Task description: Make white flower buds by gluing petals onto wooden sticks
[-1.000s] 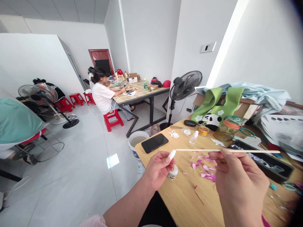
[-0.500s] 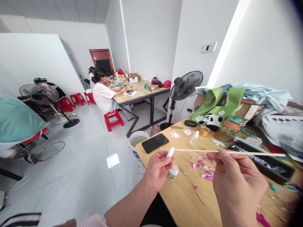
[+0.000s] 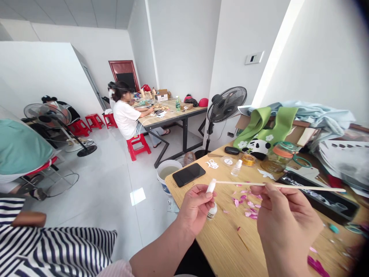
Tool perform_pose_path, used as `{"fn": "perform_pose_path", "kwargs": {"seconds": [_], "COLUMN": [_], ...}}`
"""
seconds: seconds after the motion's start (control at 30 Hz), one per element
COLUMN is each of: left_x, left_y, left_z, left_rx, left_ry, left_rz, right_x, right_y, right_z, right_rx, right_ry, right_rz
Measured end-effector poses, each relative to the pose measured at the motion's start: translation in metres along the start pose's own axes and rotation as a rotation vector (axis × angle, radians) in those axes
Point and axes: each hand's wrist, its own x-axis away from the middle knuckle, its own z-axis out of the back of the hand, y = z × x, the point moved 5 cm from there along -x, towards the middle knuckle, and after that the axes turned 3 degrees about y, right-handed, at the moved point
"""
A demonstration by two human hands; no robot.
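Left hand (image 3: 196, 207): fingers closed on a small white glue bottle (image 3: 211, 187), nozzle raised, held just past the near-left edge of the wooden table (image 3: 227, 246).

Right hand (image 3: 285, 227): thumb and fingers pinched on a thin wooden stick (image 3: 276, 186), which lies level above the table; its left tip meets the bottle nozzle.

Around the hands:
- Pink petals (image 3: 248, 206), scattered on the table under the stick, at 6 o'clock from it.
- Black phone (image 3: 188, 174), flat near the table corner, at 11 o'clock from the left hand.
- Small clear bottle (image 3: 236, 167) and tape roll (image 3: 248, 159), at 12 o'clock from the stick.
- Glass jar (image 3: 275, 159) and green panda bag (image 3: 261, 132), farther back at 1 o'clock.
- Black tray (image 3: 325, 196), under the stick's right end, at 3 o'clock.
- White bucket (image 3: 168, 173), on the floor beside the table corner.
- Standing fan (image 3: 226, 104), behind the table's far end.
- Striped sleeve (image 3: 57, 250) of another person, at 8 o'clock, low left.

Open room: bare floor (image 3: 115, 200) left of the table edge; bare tabletop near the body, at 6 o'clock.
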Motion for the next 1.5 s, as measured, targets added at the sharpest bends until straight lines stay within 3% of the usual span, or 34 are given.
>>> {"fn": "perform_pose_path", "kwargs": {"seconds": [0.37, 0.83, 1.1, 1.5], "left_x": [0.002, 0.000, 0.000, 0.003], "left_y": [0.000, 0.001, 0.001, 0.003], "left_z": [-0.003, -0.002, 0.001, -0.001], "left_rx": [0.012, 0.007, 0.010, -0.082], "left_ry": [-0.014, -0.055, -0.081, -0.360], "left_rz": [0.001, -0.016, 0.008, -0.033], "right_x": [-0.004, -0.011, -0.013, -0.016], "right_y": [-0.004, 0.008, 0.001, -0.005], "right_z": [0.001, -0.001, 0.001, 0.007], "right_rx": [-0.148, -0.195, -0.244, -0.293], "right_ry": [0.054, 0.008, 0.078, 0.076], "right_rz": [-0.008, -0.088, -0.081, -0.066]}}
